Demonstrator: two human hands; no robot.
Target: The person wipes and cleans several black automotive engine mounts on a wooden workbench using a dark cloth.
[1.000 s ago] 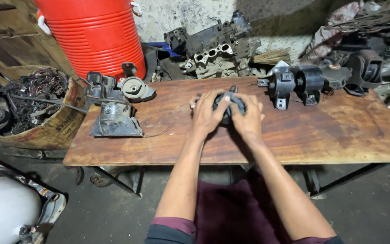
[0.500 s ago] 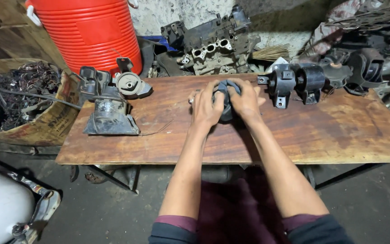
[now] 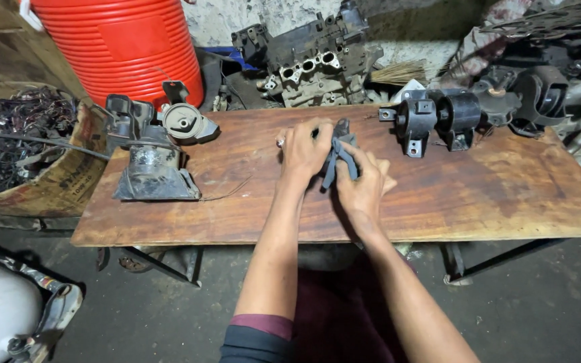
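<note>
Both hands, left hand and right hand, grip closed on dark engine mount, mid wooden tabletop. More mounts at far right edge, 1 mount at left edge. Red cooler and engine block behind far edge.

Self, one item: me, two arms, both bare from elbow down to fingertips. Left hand: ring on one finger, silvery, small; detail too fine to tell. Right hand: no ring or band seen. Left sleeve: pushed up abv elbow, maroon cuff band w/ dark navy cloth behind it. Lap: dark maroon cloth btwn my arms, in shadow. Right sleeve: out of frame.
</note>
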